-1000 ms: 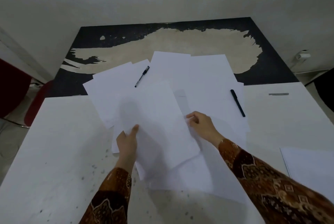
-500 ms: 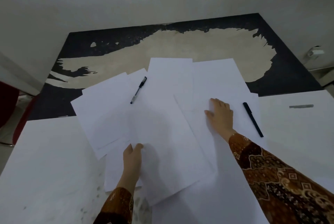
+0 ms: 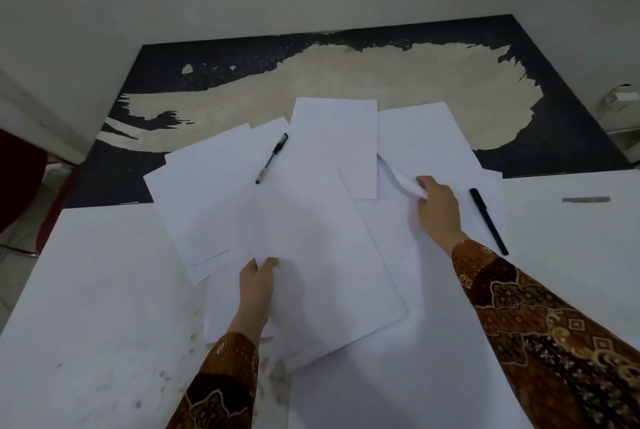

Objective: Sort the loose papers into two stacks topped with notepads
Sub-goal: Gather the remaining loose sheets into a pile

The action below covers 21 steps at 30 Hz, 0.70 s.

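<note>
Right hand [image 3: 437,204] pinching a curled sheet corner [image 3: 405,183]; left hand [image 3: 257,285] gripping the near sheet [image 3: 318,255]. Risk: creasing, or dragging the black pen [image 3: 488,221] just right of it.

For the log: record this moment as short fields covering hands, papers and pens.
left hand: grips the near edge of the top sheet
right hand: pinches a curled paper corner
papers: loose, overlapping, unsorted on the white table
pens: clear pen on the left sheets; black pen right of the right hand
notepads: none identifiable
</note>
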Each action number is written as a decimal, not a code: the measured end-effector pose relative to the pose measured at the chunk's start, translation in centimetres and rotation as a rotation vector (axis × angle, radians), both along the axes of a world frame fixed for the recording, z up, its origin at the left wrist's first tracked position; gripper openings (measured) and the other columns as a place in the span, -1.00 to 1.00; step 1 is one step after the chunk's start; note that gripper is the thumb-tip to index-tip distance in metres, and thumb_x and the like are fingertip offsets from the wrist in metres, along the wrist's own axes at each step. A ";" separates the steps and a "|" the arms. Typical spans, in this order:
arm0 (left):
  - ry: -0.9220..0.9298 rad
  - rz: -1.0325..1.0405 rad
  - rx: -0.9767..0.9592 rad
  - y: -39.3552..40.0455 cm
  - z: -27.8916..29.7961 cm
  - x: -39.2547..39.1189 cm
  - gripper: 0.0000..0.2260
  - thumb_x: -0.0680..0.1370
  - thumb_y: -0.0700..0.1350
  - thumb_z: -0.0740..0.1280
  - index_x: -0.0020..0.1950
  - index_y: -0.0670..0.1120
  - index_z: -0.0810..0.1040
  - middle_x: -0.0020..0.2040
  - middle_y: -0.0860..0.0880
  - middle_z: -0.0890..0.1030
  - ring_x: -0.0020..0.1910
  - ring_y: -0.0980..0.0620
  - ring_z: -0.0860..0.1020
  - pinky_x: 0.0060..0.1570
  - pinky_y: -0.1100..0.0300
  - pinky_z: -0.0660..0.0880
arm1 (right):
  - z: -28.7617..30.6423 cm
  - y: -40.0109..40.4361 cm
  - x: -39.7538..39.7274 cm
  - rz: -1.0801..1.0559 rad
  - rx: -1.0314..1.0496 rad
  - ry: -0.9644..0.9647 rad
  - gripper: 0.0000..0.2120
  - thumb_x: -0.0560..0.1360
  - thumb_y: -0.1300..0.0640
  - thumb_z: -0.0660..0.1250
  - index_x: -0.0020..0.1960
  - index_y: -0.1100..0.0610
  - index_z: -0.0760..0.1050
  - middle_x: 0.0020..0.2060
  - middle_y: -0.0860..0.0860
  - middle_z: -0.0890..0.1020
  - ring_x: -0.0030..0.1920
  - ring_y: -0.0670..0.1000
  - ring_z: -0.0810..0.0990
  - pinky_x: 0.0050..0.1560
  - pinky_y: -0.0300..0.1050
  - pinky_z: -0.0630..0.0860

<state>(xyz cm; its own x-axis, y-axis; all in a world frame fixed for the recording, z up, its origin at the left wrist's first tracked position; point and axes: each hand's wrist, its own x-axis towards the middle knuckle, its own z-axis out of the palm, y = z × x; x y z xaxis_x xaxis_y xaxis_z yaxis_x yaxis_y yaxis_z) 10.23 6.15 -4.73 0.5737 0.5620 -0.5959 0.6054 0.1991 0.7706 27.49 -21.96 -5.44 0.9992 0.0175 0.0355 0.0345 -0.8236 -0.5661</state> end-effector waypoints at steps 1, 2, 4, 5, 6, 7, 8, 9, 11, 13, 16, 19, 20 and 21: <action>-0.004 0.004 -0.001 -0.1 0.1 0.0 -0.88 0.55 -0.19 0.26 -0.16 -0.21 0.49 -0.21 -0.15 0.54 -0.21 -0.13 0.52 -0.11 0.02 0.50 | 0.8 0.0 -0.2 -0.013 0.036 -0.012 -0.63 0.51 0.40 0.16 0.29 0.22 0.44 -0.07 0.20 0.60 -0.04 0.17 0.56 -0.04 -0.04 0.48; -0.005 0.009 -0.002 -0.2 0.1 0.0 -0.87 0.55 -0.18 0.26 -0.15 -0.21 0.49 -0.21 -0.15 0.55 -0.20 -0.13 0.53 -0.10 0.02 0.50 | 1.5 0.1 -0.7 -0.005 0.066 -0.036 -0.64 0.52 0.41 0.14 0.26 0.23 0.45 -0.18 0.16 0.59 -0.18 0.12 0.55 -0.14 -0.08 0.48; -0.002 0.011 -0.002 -0.2 0.2 0.1 -0.87 0.55 -0.18 0.26 -0.14 -0.21 0.52 -0.20 -0.14 0.56 -0.20 -0.13 0.53 -0.11 0.03 0.51 | 2.7 1.0 -2.3 0.081 0.101 -0.133 -0.69 0.54 0.39 0.15 0.22 0.23 0.49 -0.21 0.11 0.59 -0.23 0.03 0.52 -0.14 -0.15 0.46; -0.001 0.011 0.002 -0.2 0.2 0.1 -0.87 0.55 -0.17 0.27 -0.14 -0.21 0.52 -0.20 -0.14 0.56 -0.21 -0.12 0.53 -0.12 0.03 0.51 | 2.8 1.6 -3.3 0.136 0.107 -0.193 -0.71 0.55 0.37 0.16 0.22 0.23 0.50 -0.14 0.11 0.62 -0.17 0.02 0.54 -0.07 -0.21 0.44; -0.001 0.009 0.006 -0.2 0.1 0.1 -0.87 0.55 -0.17 0.27 -0.14 -0.21 0.51 -0.21 -0.14 0.55 -0.22 -0.12 0.52 -0.13 0.03 0.50 | 2.7 2.3 -4.5 0.171 0.123 -0.241 -0.71 0.56 0.35 0.18 0.23 0.22 0.51 -0.07 0.12 0.64 -0.09 0.02 0.56 -0.01 -0.28 0.39; 0.001 0.008 0.007 -0.1 0.1 0.1 -0.87 0.55 -0.16 0.27 -0.16 -0.20 0.50 -0.21 -0.14 0.55 -0.22 -0.12 0.52 -0.13 0.03 0.50 | 2.6 2.9 -5.7 0.175 0.157 -0.262 -0.72 0.57 0.32 0.18 0.24 0.21 0.51 -0.01 0.11 0.64 -0.03 0.01 0.56 0.04 -0.33 0.35; 0.004 0.005 0.007 -0.1 0.1 0.0 -0.86 0.54 -0.16 0.27 -0.18 -0.19 0.49 -0.23 -0.13 0.54 -0.22 -0.12 0.51 -0.14 0.04 0.49 | 2.7 3.5 -6.8 0.151 0.206 -0.269 -0.72 0.58 0.31 0.18 0.26 0.21 0.50 0.02 0.10 0.63 0.01 -0.02 0.54 0.07 -0.36 0.33; 0.004 0.004 0.008 -0.1 0.2 0.1 -0.84 0.54 -0.16 0.27 -0.22 -0.18 0.47 -0.25 -0.13 0.52 -0.24 -0.11 0.50 -0.16 0.05 0.48 | 2.8 3.9 -7.8 0.115 0.252 -0.286 -0.72 0.59 0.30 0.17 0.27 0.21 0.49 0.03 0.10 0.62 0.03 -0.05 0.52 0.09 -0.39 0.32; 0.002 0.009 0.007 -0.1 0.4 0.0 -0.79 0.53 -0.17 0.27 -0.30 -0.15 0.38 -0.31 -0.11 0.45 -0.28 -0.10 0.45 -0.22 0.08 0.42 | 3.3 4.5 -9.6 0.057 0.333 -0.331 -0.71 0.60 0.30 0.16 0.29 0.22 0.47 0.04 0.05 0.58 0.06 -0.09 0.49 0.11 -0.48 0.32; -0.004 0.014 -0.002 -0.2 0.6 0.0 -0.80 0.52 -0.17 0.27 -0.28 -0.15 0.36 -0.31 -0.12 0.44 -0.28 -0.09 0.45 -0.22 0.07 0.42 | 4.0 4.9 -11.4 -0.016 0.419 -0.345 -0.70 0.60 0.30 0.14 0.31 0.21 0.44 0.05 -0.01 0.53 0.07 -0.08 0.50 0.13 -0.52 0.33; -0.011 0.009 -0.019 -0.2 0.7 -0.2 -0.86 0.52 -0.17 0.28 -0.21 -0.17 0.40 -0.25 -0.16 0.47 -0.23 -0.10 0.48 -0.18 0.06 0.45 | 5.3 5.2 -13.6 -0.053 0.533 -0.351 -0.67 0.62 0.29 0.11 0.35 0.10 0.37 0.13 -0.04 0.52 0.10 -0.15 0.51 0.15 -0.50 0.35; -0.010 0.011 -0.023 -0.3 0.8 -0.2 -0.88 0.53 -0.17 0.27 -0.17 -0.20 0.46 -0.23 -0.16 0.51 -0.23 -0.11 0.50 -0.18 0.08 0.46 | 5.7 5.2 -14.9 0.106 0.522 -0.374 -0.65 0.63 0.24 0.06 0.37 0.03 0.36 0.23 -0.04 0.52 0.14 -0.11 0.51 0.21 -0.26 0.41; -0.017 0.020 -0.032 -0.4 0.9 -0.2 -0.88 0.53 -0.17 0.27 -0.17 -0.20 0.48 -0.23 -0.14 0.53 -0.23 -0.12 0.51 -0.19 0.09 0.48 | 5.6 5.2 -15.2 0.177 0.486 -0.378 -0.64 0.62 0.23 0.05 0.38 0.05 0.37 0.26 -0.04 0.51 0.19 -0.08 0.50 0.25 -0.20 0.40; -0.024 0.028 -0.041 -0.4 1.0 -0.2 -0.88 0.54 -0.18 0.27 -0.18 -0.19 0.50 -0.23 -0.12 0.54 -0.22 -0.14 0.53 -0.21 0.11 0.49 | 5.3 5.5 -15.3 0.256 0.440 -0.375 -0.61 0.59 0.23 0.05 0.37 0.07 0.38 0.28 -0.04 0.50 0.24 -0.08 0.47 0.29 -0.17 0.36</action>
